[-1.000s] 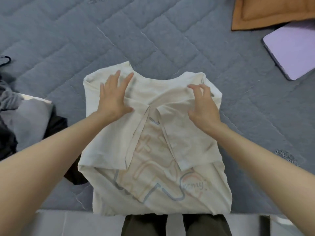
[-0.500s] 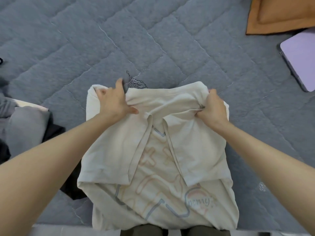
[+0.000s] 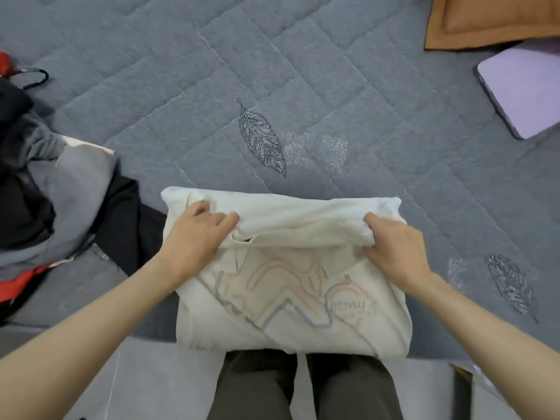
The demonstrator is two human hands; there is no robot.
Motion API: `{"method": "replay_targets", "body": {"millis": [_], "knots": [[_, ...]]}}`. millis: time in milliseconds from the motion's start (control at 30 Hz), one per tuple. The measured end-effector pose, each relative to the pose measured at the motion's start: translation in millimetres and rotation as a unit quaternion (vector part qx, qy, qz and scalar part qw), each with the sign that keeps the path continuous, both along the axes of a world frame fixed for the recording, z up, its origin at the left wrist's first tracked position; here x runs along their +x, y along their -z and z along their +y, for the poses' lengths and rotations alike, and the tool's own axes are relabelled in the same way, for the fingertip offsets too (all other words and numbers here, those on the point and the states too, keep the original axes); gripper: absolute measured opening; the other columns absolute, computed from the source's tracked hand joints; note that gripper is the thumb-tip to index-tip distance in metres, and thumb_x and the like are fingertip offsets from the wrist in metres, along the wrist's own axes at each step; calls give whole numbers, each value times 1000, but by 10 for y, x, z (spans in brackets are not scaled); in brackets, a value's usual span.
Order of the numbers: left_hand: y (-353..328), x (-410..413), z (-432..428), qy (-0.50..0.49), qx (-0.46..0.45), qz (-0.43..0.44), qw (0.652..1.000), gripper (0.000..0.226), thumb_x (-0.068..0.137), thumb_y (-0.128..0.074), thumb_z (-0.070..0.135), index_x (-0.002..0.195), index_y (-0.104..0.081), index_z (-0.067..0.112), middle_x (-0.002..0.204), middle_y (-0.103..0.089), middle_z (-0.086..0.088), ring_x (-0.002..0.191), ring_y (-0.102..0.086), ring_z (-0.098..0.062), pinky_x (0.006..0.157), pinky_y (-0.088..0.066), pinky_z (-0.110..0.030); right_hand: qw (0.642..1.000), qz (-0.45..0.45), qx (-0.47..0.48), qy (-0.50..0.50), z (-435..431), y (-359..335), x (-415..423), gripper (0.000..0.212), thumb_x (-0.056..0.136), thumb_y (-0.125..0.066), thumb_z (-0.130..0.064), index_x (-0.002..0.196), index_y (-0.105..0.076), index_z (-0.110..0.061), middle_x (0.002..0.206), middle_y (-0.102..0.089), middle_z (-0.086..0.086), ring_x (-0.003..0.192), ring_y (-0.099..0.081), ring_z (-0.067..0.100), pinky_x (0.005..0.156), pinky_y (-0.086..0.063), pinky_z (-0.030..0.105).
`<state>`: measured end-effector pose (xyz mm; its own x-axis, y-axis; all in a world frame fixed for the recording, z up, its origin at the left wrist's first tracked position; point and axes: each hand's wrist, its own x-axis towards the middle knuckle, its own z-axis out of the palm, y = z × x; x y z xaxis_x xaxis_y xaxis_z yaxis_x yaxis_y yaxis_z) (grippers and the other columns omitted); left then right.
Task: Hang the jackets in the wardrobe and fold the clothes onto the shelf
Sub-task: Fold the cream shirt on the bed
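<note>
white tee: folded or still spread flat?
Partly folded. Left hand and right hand grip the top edge of the white T-shirt, doubled toward the person; the printed lower half is uncovered on the grey quilt.

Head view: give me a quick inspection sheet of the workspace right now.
Surface: grey quilted bedspread with stitched leaf motifs.
Job's things: cream printed T-shirt at the near edge, its far part gathered up and folded toward the person.
Clutter: heap of grey, black and red clothes on the left; orange cushion and lilac flat device at the far right.
Hands: left hand and right hand each grip the shirt's folded edge.
Cables: nothing seen.
Surroundings: the person's dark trousers below the bed edge.
</note>
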<state>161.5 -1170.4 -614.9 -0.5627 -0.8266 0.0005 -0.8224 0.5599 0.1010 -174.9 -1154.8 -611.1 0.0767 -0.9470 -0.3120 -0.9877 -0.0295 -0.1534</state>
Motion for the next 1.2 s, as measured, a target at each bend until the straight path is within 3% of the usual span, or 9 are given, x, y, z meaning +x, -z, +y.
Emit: {"method": "replay_targets", "body": {"millis": [100, 333, 500, 600, 700, 800, 933, 1033, 1200], "knots": [[-35, 17, 394, -32, 22, -37, 999, 36, 62, -43, -9, 87, -65, 5, 56, -47, -4, 47, -51, -27, 57, -45, -36, 999, 22, 35, -21, 427, 49, -21, 22, 76, -55, -13, 78, -35, -22, 65, -40, -6, 67, -54, 33, 47, -17, 30], [-73, 75, 1062, -133, 82, -55, 986, 44, 52, -73, -11, 92, -65, 6, 63, -57, -6, 57, -56, -31, 51, -44, -36, 987, 5, 130, 92, 945, 75, -83, 23, 76, -54, -18, 91, -38, -24, 66, -46, -5, 58, -41, 23, 48, -27, 30], [-22, 14, 1484, -207, 278, -150, 926, 32, 87, -51, 22, 118, -45, 22, 108, -58, 3, 95, -57, -22, 60, -37, -30, 982, 34, 165, 82, 1005, 51, -108, 21, 78, -53, -18, 93, -39, -21, 73, -50, 0, 62, -45, 22, 51, -29, 28], [-20, -63, 1671, -242, 313, -139, 908, 31, 86, -51, 43, 110, -46, 24, 104, -60, 5, 91, -58, -20, 62, -35, -28, 969, 49, 232, 71, 1076, -42, -153, 28, 77, -59, -22, 98, -41, -23, 80, -58, 0, 70, -59, 24, 57, -38, 28], [-72, -170, 1695, -238, 257, -99, 931, 30, 89, -45, 51, 99, -53, 24, 91, -58, 7, 80, -57, -18, 61, -35, -28, 959, 49, 274, 60, 1114, -149, -113, 31, 78, -65, -44, 100, -48, -30, 83, -63, -8, 63, -66, 14, 61, -41, 25], [-128, -271, 1534, -206, 186, -1, 961, 24, 95, -45, 32, 103, -59, 15, 89, -55, 1, 78, -54, -21, 61, -44, -35, 988, 2, 139, 72, 1142, -172, -42, 29, 87, -56, -49, 106, -57, -28, 98, -65, -5, 86, -63, 22, 69, -41, 30], [-143, -378, 1083, -189, 142, 50, 970, 31, 94, -49, 15, 124, -56, 9, 119, -55, -10, 100, -53, -31, 79, -45, -45, 988, -64, -57, 131, 926, -131, 18, 31, 94, -51, -32, 120, -52, -16, 120, -54, 4, 110, -47, 28, 77, -37, 37], [-86, -554, 745, -168, 159, 49, 972, 44, 94, -48, 13, 137, -46, 15, 141, -42, -8, 123, -43, -32, 92, -40, -46, 959, -100, -63, 257, 602, 12, -18, 38, 93, -52, -33, 120, -49, -5, 125, -50, 13, 118, -39, 33, 91, -26, 32], [136, -937, 400, -119, 220, 4, 968, 54, 100, -38, 25, 150, -19, 35, 160, -6, 3, 147, -5, -26, 105, -30, -60, 822, -252, 172, 481, 168, 168, -103, 56, 94, -45, -51, 121, -54, -3, 127, -54, 13, 118, -49, 32, 92, -39, 36]]}}
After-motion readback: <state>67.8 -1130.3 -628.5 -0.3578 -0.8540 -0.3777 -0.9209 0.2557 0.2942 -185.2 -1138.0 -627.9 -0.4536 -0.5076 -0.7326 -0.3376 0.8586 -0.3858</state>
